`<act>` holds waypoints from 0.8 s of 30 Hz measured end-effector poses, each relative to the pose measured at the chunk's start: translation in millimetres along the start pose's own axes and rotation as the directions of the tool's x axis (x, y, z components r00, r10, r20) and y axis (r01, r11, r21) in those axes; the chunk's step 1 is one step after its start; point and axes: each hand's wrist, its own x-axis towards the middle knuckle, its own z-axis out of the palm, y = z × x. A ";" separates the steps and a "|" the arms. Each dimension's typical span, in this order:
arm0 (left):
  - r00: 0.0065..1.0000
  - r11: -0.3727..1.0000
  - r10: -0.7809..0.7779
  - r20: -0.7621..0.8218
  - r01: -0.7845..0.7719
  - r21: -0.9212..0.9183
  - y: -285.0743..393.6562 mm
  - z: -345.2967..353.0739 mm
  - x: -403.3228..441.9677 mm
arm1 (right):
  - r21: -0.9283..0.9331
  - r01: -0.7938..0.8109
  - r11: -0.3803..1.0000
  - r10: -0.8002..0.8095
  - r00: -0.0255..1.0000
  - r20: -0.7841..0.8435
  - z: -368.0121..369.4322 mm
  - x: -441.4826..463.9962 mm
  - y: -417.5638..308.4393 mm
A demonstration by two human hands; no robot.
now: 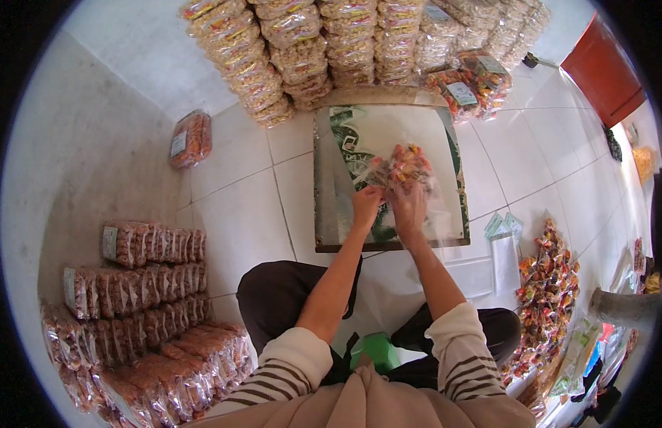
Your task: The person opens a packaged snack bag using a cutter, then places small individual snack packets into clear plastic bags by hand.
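A clear plastic bag with small red and orange snack packets [411,162] lies on the low table [423,121] in front of me. My left hand [368,205] is closed at the bag's lower left, its fingers pinched together on the plastic. Just to its right, my right hand [411,208] has its fingers bent against the packets, with loose see-through film around it. Its fingertips are partly hidden by the film and packets.
Stacked snack bags [295,43] stand behind the table, with filled bags of colourful packets [463,93] at their right. Rows of brown snack packs [142,307] line the left. A heap of packets [548,292], labels [503,225] and white plastic sheets [505,264] lie right.
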 end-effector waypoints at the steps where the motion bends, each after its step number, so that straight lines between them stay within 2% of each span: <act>1: 1.000 0.999 -0.001 0.006 0.000 0.035 -1.8 -0.6 1.2 | 0.002 0.000 1.000 0.000 1.000 0.000 1.5 -0.4 0.5; 5: 0.998 1.000 0.008 0.059 -0.009 0.025 -0.7 -0.6 -2.9 | 0.052 -0.044 0.998 0.049 0.993 -0.105 5.2 -0.4 -1.7; 8: 1.000 0.999 0.003 -0.010 -0.002 0.054 5.1 4.6 -5.4 | 0.047 -0.088 0.995 0.094 0.984 -0.152 8.0 -0.1 -3.0; 10: 0.999 0.992 0.009 -0.048 -0.014 -0.122 4.0 8.0 -3.5 | 0.017 -0.128 0.992 0.129 0.980 -0.152 2.3 -0.6 -6.4; 12: 0.997 0.995 -0.021 -0.079 0.014 -0.094 7.8 11.6 -2.1 | 0.229 -0.322 0.919 0.310 0.947 0.085 -4.3 -5.2 -10.6; 14: 0.993 0.997 -0.051 -0.110 0.044 -0.063 13.8 15.8 -6.1 | 0.261 -0.335 0.905 0.316 0.942 0.115 -7.2 -8.4 -16.2; 16: 0.999 0.998 0.001 -0.051 0.002 0.055 16.1 17.1 -11.4 | 0.295 -0.354 0.888 0.324 0.935 0.146 -6.2 -11.9 -16.8; 17: 0.999 0.998 0.004 -0.050 -0.001 0.057 19.4 16.3 -11.6 | 0.362 -0.261 0.895 0.242 0.965 0.097 -5.5 -12.0 -16.9; 18: 0.996 0.992 -0.071 -0.051 0.076 0.100 17.1 13.1 -7.5 | 0.421 -0.163 0.892 0.161 0.986 0.041 -5.8 -12.0 -16.8; 19: 0.988 0.978 -0.148 -0.054 0.154 0.142 12.2 10.1 -3.1 | 0.419 -0.164 0.893 0.163 0.986 0.039 -10.4 -14.7 -14.2; 21: 0.989 0.971 -0.118 -0.084 0.133 0.201 0.5 6.1 8.8 | 0.329 0.058 0.943 -0.054 0.998 -0.021 -27.1 -25.2 -6.1; 22: 0.989 0.959 -0.085 -0.117 0.113 0.261 3.8 8.4 8.8 | 0.319 0.059 0.946 -0.054 0.998 -0.024 -36.8 -35.7 -6.4; 23: 0.990 0.959 -0.087 -0.108 0.113 0.258 5.7 11.3 7.3 | 0.414 -0.204 0.887 0.187 0.979 0.082 -48.2 -50.0 -8.9; 24: 0.984 0.941 -0.100 -0.146 0.141 0.307 20.6 17.4 -2.3 | 0.476 -0.453 0.754 0.403 0.891 0.208 -55.0 -59.5 -10.4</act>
